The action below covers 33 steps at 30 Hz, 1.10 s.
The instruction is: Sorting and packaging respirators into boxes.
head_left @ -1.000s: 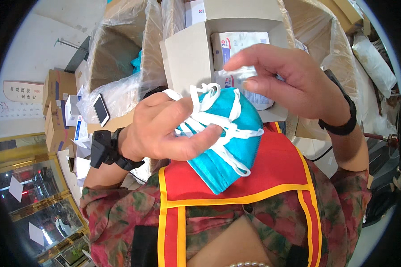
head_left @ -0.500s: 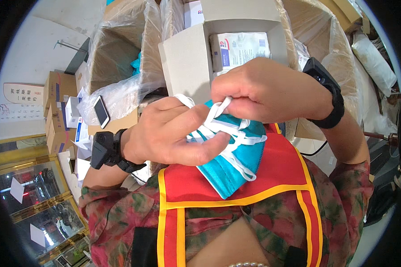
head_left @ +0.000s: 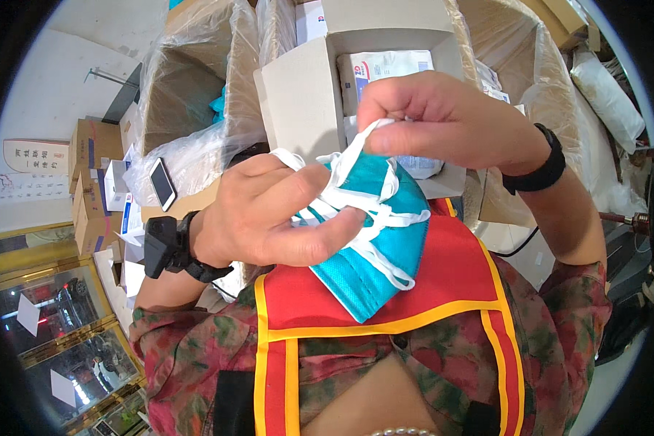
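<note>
Teal folded face masks [head_left: 370, 280] with white ear loops lie in front of my red and yellow apron. My left hand [head_left: 272, 211] grips them from the left, its fingers closed over the white straps. Above the masks, my right hand [head_left: 421, 120] pinches a white strap [head_left: 363, 142] between thumb and fingers and holds it taut. Several more loops cross the teal fabric below. How many masks are stacked cannot be made out.
Beyond my hands stands an open carton [head_left: 298, 94] with white printed packs [head_left: 392, 64] inside. Plastic-lined boxes [head_left: 189, 80] flank it. A phone [head_left: 163, 183] lies at the left, near stacked brown cartons [head_left: 93, 211]. Glass-fronted panels [head_left: 65, 305] are at lower left.
My right hand has moved up and turned, drawing the pinched strap away from the masks. More of the masks' upper part now shows. My left hand keeps its grip, shifted slightly left.
</note>
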{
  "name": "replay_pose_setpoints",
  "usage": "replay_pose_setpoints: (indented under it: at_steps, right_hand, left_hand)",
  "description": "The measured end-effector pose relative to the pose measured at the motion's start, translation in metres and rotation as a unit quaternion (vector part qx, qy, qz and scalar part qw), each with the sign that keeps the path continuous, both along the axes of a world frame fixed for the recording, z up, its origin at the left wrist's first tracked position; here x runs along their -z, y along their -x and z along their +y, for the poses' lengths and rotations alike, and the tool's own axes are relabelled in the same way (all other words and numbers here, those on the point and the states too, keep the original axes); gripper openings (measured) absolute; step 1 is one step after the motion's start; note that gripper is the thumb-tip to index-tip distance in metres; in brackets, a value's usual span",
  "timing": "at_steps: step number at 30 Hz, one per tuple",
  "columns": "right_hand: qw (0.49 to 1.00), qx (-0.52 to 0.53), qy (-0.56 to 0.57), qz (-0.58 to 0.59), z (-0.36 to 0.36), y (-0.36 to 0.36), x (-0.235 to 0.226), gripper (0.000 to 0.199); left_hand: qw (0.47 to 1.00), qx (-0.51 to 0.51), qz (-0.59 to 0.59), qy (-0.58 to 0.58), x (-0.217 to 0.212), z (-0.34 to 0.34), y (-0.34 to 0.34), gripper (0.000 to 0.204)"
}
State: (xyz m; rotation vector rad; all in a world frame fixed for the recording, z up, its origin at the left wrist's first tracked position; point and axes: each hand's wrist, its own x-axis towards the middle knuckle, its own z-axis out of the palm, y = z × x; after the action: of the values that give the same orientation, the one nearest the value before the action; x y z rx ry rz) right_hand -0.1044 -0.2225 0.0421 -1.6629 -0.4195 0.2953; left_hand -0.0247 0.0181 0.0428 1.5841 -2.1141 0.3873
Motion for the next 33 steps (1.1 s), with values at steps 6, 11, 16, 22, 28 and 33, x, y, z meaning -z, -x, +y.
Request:
replay_pose_setpoints:
  at_steps: [6,11,16,22,28,33]
  right_hand:
    - [0.99,-0.061,0.109,-0.062,0.011,-0.007,0.005,0.022]
    - [0.986,-0.064,0.122,-0.094,0.009,-0.01,0.006,0.02]
    - [0.953,-0.053,0.265,-0.136,-0.007,-0.003,-0.012,0.02]
    - [0.937,-0.051,0.321,-0.127,-0.012,0.018,-0.024,0.027]
    - [0.877,0.004,0.449,-0.172,-0.02,0.05,-0.027,0.022]
    - [0.909,0.023,0.407,-0.082,-0.038,0.084,-0.045,0.018]
  left_hand:
    - [1.0,0.011,-0.02,0.006,0.0,-0.001,0.001,0.043]
    - [0.999,0.024,-0.031,0.024,0.001,-0.005,0.003,0.041]
    - [0.999,0.004,-0.03,-0.014,0.0,0.003,-0.005,0.043]
    - [0.995,-0.092,-0.021,-0.022,0.003,0.006,-0.01,0.048]
    - [0.985,-0.157,0.013,-0.071,0.007,0.017,-0.022,0.047]
    - [0.967,-0.245,-0.015,-0.068,0.007,0.049,-0.039,0.038]
